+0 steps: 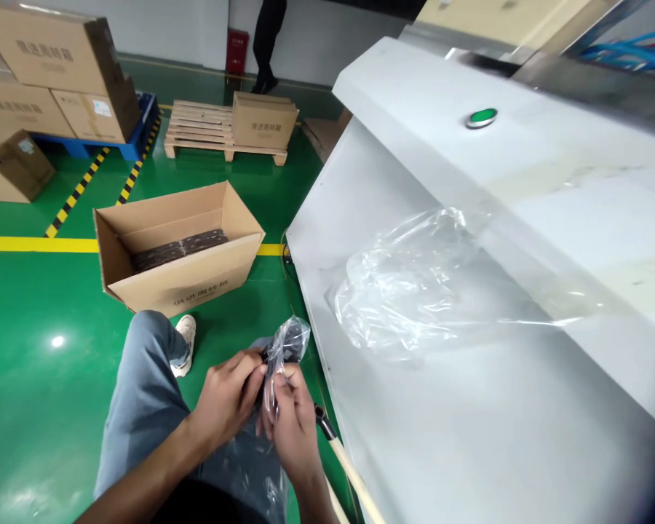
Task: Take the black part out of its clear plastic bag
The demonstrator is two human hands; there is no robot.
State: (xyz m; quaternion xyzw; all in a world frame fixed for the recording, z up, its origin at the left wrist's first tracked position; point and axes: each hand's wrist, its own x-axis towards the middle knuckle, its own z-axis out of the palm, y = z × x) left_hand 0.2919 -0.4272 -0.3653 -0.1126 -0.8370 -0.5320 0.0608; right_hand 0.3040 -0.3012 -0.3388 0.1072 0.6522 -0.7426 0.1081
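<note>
Over my lap, my left hand [226, 397] and my right hand [293, 415] come together at a clear plastic bag [301, 340] with a dark object inside. The fingers of my left hand are closed round the bagged dark object at its left side. With thumb and fingertips, my right hand pinches the bag's film. Part of the bag hangs down between my forearms. What the dark object is cannot be made out. More clear plastic bags [398, 291] lie crumpled on the white machine surface [415, 437] to my right.
An open cardboard box [212, 284] with dark bagged pieces inside stands on the green floor ahead. Beyond it are a wooden pallet [196, 131] with a closed carton [265, 120] and stacked cartons [44, 54] on a blue pallet [147, 116]. A person's leg [267, 44] shows behind.
</note>
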